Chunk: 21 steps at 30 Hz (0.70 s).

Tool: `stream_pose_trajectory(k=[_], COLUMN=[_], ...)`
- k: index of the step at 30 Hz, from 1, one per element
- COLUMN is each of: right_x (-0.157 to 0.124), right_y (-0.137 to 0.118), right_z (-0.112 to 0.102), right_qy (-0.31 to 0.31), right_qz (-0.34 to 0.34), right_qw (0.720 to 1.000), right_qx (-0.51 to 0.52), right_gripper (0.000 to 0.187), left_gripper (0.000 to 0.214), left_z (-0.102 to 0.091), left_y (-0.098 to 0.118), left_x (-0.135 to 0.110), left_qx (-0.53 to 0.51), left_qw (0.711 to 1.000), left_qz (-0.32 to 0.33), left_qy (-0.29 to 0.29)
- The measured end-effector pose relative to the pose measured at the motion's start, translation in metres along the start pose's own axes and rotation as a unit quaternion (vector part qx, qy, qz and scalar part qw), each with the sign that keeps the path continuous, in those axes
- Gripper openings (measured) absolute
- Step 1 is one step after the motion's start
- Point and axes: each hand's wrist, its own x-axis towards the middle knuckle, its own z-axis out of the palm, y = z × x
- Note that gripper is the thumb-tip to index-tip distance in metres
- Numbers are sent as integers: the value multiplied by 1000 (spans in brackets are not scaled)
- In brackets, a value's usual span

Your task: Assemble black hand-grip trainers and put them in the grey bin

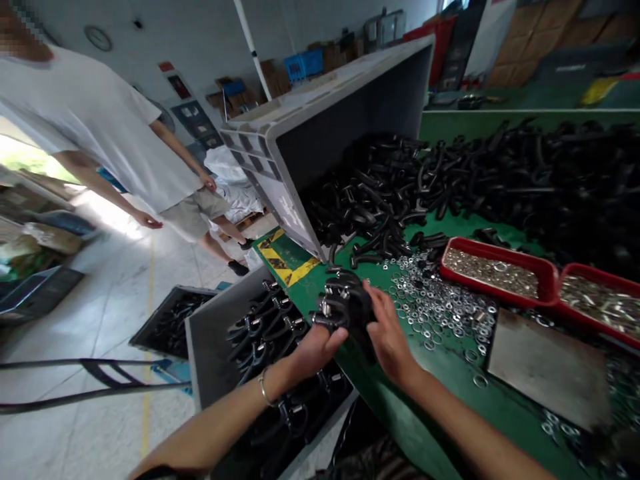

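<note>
A small bunch of black curved parts with shiny metal inserts (357, 303) is held between my two hands above the corner of the green table. My left hand (315, 350), with a bracelet at the wrist, is closed on the bunch from the left and below. On the right side, my right hand (387, 330) grips the same bunch, fingers wrapped over its edge. How many parts are in the bunch I cannot tell. Below and left of my hands, a grey crate (213, 313) holds rows of similar black parts with metal inserts.
A large grey bin (293, 200) lies on its side, black parts (380, 193) spilling across the green table. Red trays (547, 287) of small metal pieces, loose washers (430, 300) and a metal plate (545, 367) lie right. A person (110, 127) stands left, beyond another crate (173, 313).
</note>
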Motion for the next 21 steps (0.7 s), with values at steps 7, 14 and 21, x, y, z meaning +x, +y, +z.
stream_pose_trajectory(k=[7, 14, 21], right_x=[13, 14, 7], right_y=[10, 1, 4], right_z=[-22, -22, -40], right_qy=[-22, 30, 25], right_qz=[113, 154, 120], right_qw=[988, 968, 971], right_qx=[100, 195, 207], right_gripper=[52, 56, 56], left_gripper=[62, 65, 86], left_z=[49, 73, 75], left_y=[-7, 7, 9], left_x=[-3, 19, 22], left_qx=[62, 30, -21], left_qw=[990, 986, 992], left_qz=[128, 160, 122], left_qy=[3, -37, -10])
